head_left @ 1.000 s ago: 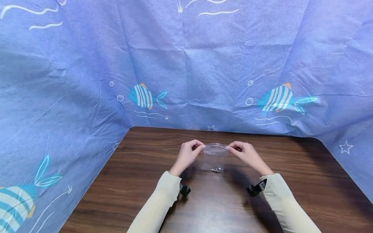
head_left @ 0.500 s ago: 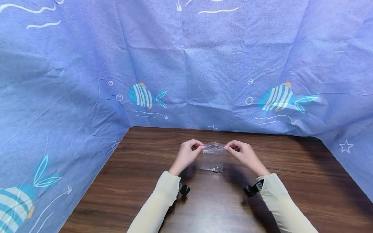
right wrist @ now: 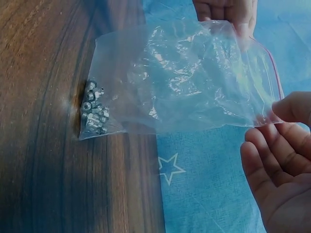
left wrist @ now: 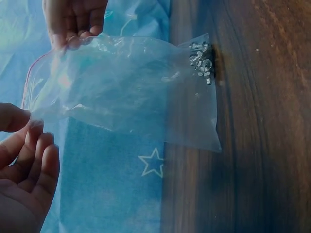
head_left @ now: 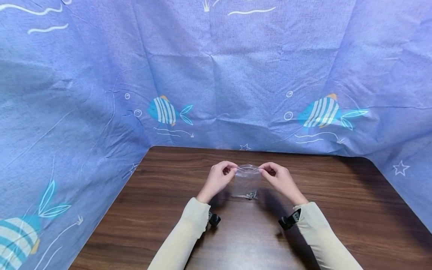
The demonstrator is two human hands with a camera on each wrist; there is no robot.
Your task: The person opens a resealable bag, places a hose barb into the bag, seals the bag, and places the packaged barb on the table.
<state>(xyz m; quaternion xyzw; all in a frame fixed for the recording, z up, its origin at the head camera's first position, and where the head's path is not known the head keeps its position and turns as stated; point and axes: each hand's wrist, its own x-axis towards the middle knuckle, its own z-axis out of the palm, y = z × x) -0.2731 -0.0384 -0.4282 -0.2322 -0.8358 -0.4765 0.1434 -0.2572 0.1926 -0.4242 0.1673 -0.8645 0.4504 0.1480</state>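
Note:
A clear zip-lock bag [head_left: 247, 183] hangs upright between both hands, its lower edge at the wooden table. My left hand [head_left: 220, 176] pinches one top corner between thumb and fingertips. At the opposite corner my right hand [head_left: 277, 177] holds the bag the same way. Between them the mouth gapes slightly, and a red zip line edges it in both wrist views. Several small silvery metal pieces [right wrist: 95, 108] are gathered in one bottom corner of the bag; they resemble small nuts or fittings, also seen as a heap of metal pieces [left wrist: 201, 62] in the left wrist view.
The brown wooden table [head_left: 162, 210] spreads around the hands. Behind it and at the sides hangs a blue fish-print cloth [head_left: 246, 93]. Black wrist cameras, such as the right one [head_left: 289, 220], sit below the cuffs.
The right hand has shifted slightly left toward the left hand, and the bag's mouth has narrowed a little. The metal pieces have shifted slightly in the bag's bottom. Both hands keep their pinch.

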